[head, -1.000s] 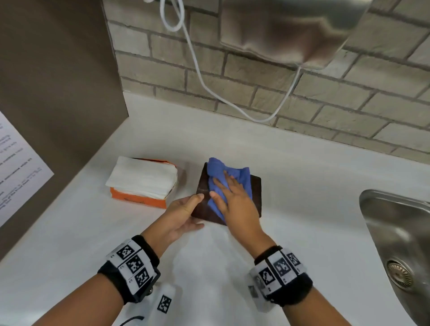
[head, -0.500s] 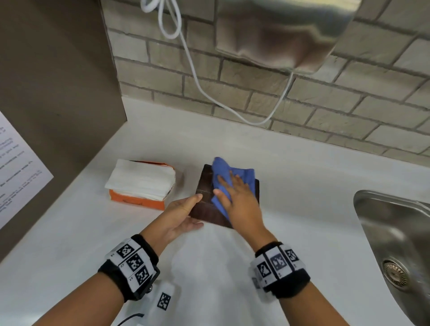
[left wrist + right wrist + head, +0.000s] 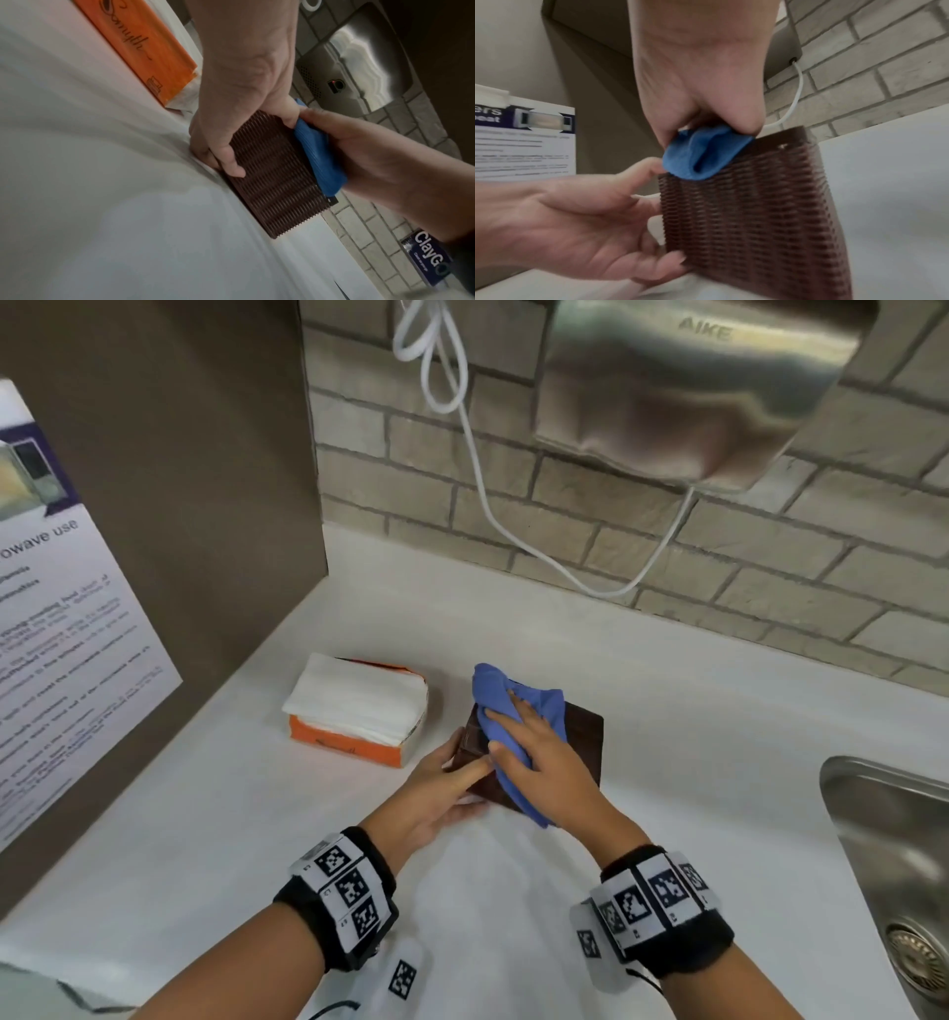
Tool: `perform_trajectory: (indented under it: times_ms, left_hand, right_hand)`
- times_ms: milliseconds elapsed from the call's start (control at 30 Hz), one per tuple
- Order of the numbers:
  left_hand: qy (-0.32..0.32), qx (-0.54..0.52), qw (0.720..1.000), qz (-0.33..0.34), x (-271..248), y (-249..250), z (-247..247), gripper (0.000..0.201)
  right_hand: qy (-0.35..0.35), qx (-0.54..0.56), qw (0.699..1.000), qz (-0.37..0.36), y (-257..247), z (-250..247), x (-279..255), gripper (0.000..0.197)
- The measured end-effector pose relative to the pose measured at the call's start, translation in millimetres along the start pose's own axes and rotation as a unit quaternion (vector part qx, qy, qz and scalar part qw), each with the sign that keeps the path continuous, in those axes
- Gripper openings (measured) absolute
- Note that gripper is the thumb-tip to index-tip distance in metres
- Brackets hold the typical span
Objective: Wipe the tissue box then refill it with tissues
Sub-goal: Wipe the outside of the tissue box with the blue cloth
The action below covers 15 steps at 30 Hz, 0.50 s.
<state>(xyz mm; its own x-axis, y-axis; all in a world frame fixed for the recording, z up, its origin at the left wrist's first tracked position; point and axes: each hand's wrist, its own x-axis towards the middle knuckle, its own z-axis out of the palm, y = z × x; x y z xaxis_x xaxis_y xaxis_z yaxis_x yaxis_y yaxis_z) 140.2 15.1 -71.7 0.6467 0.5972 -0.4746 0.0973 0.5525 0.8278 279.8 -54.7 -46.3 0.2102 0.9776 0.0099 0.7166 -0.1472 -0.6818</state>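
the box (image 3: 585,737) sits on the counter (image 3: 667,670) just beside the tissues (image 3: 354,698), left hand (image 3: 436,788) gripping its near corner, right hand (image 3: 549,762) clutching the cloth (image 3: 500,698) against its top, so brace hard and drag the cloth along the ribs, sides too, lest the box slide.

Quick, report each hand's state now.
Left hand: grips the brown tissue box at its near-left corner.
Right hand: grips the blue cloth, pressed on the box top.
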Motion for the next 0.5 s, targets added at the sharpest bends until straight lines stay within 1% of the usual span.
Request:
perform_trajectory:
  times_ms: [67,200,267,333,433,500]
  left_hand:
    - [0.021,-0.009,1.000,-0.001,-0.1,0.4,1.0,0.036]
    - [0.042,-0.016,0.999,-0.007,0.5,0.7,3.6,0.044]
    - [0.052,-0.018,0.998,-0.010,0.9,3.4,3.9,0.046]
    - [0.058,-0.018,0.998,-0.016,0.9,5.4,4.4,0.047]
    - [0.068,-0.006,0.998,-0.016,-0.1,5.1,6.2,0.046]
    - [0.075,-0.006,0.997,-0.018,0.9,1.8,6.8,0.052]
  right_hand:
    - [-0.001,-0.015,1.000,-0.004,3.7,-7.7,10.8,0.045]
    - [0.041,-0.071,0.994,0.075,8.0,-22.0,46.1,0.041]
    - [0.035,-0.073,0.994,0.079,-0.1,-17.2,50.2,0.041]
    - [-0.012,-0.042,0.998,0.049,-12.1,-5.4,43.4,0.041]
    - [-0.109,-0.022,0.993,-0.032,-22.5,1.7,33.2,0.040]
    - [-0.136,-0.006,0.990,-0.047,-21.1,-8.3,41.9,0.038]
